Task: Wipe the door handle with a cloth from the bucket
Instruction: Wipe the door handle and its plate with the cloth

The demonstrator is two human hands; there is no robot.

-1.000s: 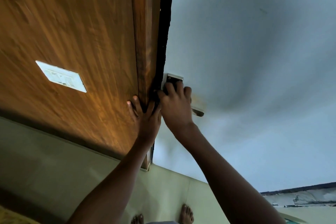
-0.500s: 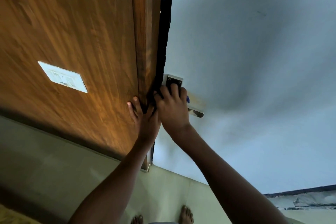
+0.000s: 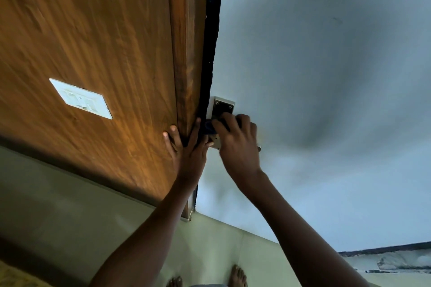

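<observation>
A metal door handle plate [image 3: 222, 106] is fixed to the pale blue door [image 3: 326, 77], close to its dark edge. My right hand [image 3: 238, 144] covers the lower part of the plate and presses a dark blue cloth [image 3: 210, 127] against it; only a small fold of the cloth shows past my fingers. My left hand [image 3: 186, 149] lies flat with its fingers spread on the brown wooden frame [image 3: 186, 53], just left of the handle. The bucket is out of view.
A white switch plate [image 3: 80, 99] sits on the wooden panel at the left. Pale floor tiles [image 3: 70, 216] run below, with my bare feet [image 3: 238, 276] at the bottom edge. A dark threshold strip [image 3: 384, 248] lies at the lower right.
My right hand has slid down and to the right along the handle plate with the cloth, uncovering the plate's top. My left hand has stayed on the frame.
</observation>
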